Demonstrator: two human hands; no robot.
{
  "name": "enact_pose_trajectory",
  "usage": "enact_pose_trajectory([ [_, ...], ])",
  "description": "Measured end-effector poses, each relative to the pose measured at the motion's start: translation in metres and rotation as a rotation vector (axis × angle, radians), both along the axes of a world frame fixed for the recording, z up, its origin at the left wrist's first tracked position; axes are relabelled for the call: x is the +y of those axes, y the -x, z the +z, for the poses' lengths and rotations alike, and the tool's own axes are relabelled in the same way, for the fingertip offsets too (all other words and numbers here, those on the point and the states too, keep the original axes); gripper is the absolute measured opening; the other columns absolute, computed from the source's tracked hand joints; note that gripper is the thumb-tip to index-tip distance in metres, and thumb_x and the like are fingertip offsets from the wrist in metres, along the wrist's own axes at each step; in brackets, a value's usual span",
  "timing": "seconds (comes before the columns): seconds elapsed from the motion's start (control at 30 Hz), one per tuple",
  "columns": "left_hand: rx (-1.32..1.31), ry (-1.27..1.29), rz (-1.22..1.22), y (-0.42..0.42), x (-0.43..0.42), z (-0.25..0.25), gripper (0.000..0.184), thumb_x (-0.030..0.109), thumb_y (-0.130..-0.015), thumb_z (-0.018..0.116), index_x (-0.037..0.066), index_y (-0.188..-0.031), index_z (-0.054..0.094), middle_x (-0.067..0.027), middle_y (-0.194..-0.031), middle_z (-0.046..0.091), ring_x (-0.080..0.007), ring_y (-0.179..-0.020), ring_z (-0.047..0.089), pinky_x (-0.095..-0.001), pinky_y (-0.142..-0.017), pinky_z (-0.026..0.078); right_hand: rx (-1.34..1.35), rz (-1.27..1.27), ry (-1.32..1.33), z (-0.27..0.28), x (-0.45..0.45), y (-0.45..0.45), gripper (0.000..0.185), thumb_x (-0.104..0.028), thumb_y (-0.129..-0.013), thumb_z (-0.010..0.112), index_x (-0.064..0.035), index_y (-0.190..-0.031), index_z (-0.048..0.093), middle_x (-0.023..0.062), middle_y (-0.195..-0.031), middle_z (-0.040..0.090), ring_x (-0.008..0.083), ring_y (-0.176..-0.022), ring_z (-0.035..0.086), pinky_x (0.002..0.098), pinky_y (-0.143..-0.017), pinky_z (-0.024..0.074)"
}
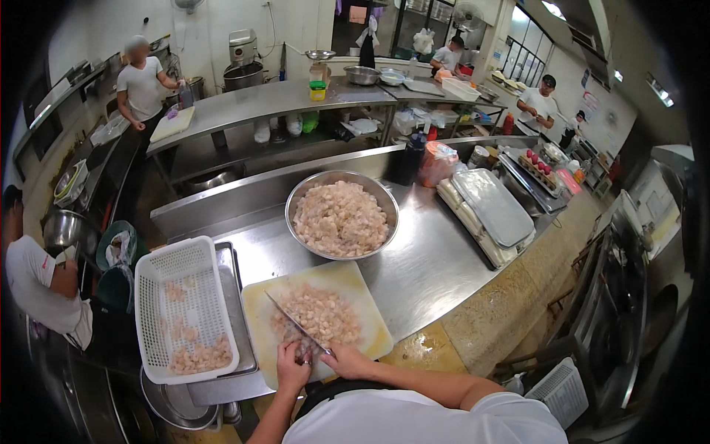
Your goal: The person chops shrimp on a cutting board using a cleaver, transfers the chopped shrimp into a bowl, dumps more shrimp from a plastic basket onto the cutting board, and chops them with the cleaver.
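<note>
My right hand (346, 362) is closed round the handle of a knife (297, 321). The blade points away to the left, across a heap of chopped raw shrimp (325, 311). Beside the handle, at the near edge of the heap, my left hand (294, 364) has its fingers bent in over some greyish shrimp pieces. Under all this lies a white cutting board (373, 325). Just beyond the board, a large steel bowl (291, 222) is full of cut shrimp. A white perforated basket (148, 311) on the left has shrimp in its near end.
The basket stands on a metal tray (240, 325). A dark bottle (410, 159), a plastic-wrapped tub (438, 164) and a lidded flat container (492, 207) line the counter's right side. One co-worker (44, 281) is close on the left; several others are farther back.
</note>
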State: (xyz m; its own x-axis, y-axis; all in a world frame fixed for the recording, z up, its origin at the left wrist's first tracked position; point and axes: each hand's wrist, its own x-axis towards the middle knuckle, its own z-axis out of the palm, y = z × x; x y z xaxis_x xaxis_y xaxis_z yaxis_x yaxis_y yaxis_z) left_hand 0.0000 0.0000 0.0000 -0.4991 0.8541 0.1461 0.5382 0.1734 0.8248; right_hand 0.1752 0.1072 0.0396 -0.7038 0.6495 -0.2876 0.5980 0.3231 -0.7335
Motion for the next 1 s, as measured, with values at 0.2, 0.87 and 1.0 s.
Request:
enact_pose_trajectory([
  [0.2,-0.02,-0.065,0.037,-0.004,0.0,-0.004,0.039,0.006,-0.084,0.081,0.004,-0.122,0.071,-0.0165,-0.12,0.064,-0.0245,-0.08,0.068,-0.0345,-0.069,0.058,-0.018,-0.031,0.009,0.0,0.006,-0.007,0.05,-0.045,-0.107,0.058,0.0045,-0.116,0.061,0.0339,-0.101,0.07,0.0545,-0.095,0.068,0.0587,-0.084,0.0526],
  [0.87,-0.205,-0.113,0.081,0.006,-0.013,-0.002,0.013,0.002,-0.093,0.074,0.0,-0.105,0.07,-0.0145,-0.101,0.068,-0.027,-0.086,0.073,-0.0368,-0.076,0.059,-0.075,-0.139,-0.105,0.027,-0.012,0.007,0.051,-0.042,-0.109,0.053,0.006,-0.1,0.068,0.0357,-0.093,0.069,0.053,-0.091,0.068,0.0575,-0.08,0.0516],
  [1.0,-0.191,-0.156,0.026,0.01,-0.014,-0.008,0.017,0.002,-0.091,0.076,0.001,-0.107,0.07,-0.0148,-0.101,0.069,-0.0267,-0.084,0.072,-0.0363,-0.073,0.058,-0.101,-0.182,-0.098,0.033,-0.011,0.009,0.05,-0.04,-0.111,0.05,0.0043,-0.098,0.067,0.0332,-0.09,0.068,0.0524,-0.087,0.067,0.0559,-0.077,0.0511],
])
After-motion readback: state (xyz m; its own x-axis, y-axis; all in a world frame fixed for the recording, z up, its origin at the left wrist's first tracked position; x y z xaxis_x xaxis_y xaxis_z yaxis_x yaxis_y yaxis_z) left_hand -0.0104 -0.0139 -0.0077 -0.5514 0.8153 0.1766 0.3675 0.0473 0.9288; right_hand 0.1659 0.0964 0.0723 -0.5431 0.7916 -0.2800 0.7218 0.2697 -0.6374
